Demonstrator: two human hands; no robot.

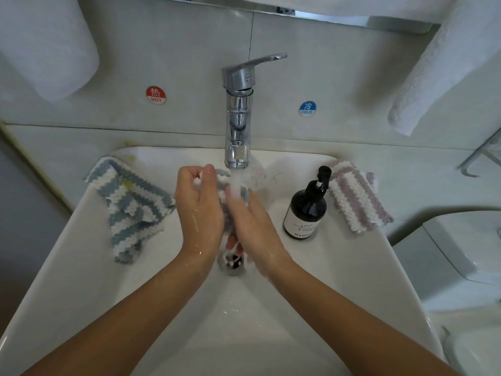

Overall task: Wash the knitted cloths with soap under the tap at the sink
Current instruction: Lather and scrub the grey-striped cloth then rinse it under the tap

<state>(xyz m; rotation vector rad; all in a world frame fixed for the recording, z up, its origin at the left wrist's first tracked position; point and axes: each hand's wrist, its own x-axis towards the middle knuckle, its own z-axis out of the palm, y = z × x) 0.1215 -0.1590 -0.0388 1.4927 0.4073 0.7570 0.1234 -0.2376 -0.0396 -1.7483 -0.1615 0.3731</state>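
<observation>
Water (235, 185) runs from the tap (238, 115) at twelve o'clock; our left hand (199, 210) and right hand (250, 223) grasp a cloth (222, 183) between them.

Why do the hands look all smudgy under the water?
Head view: the right hand and the cloth it rubs are motion-blurred beneath the running tap; the left hand is sharper; the wide lens bends the sink edges; light is soft, with glints on the chrome.

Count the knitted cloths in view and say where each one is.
3: blue-striped cloth on the sink's left rim, pink-striped cloth on the right rim, a third cloth between both hands under the tap.
</observation>
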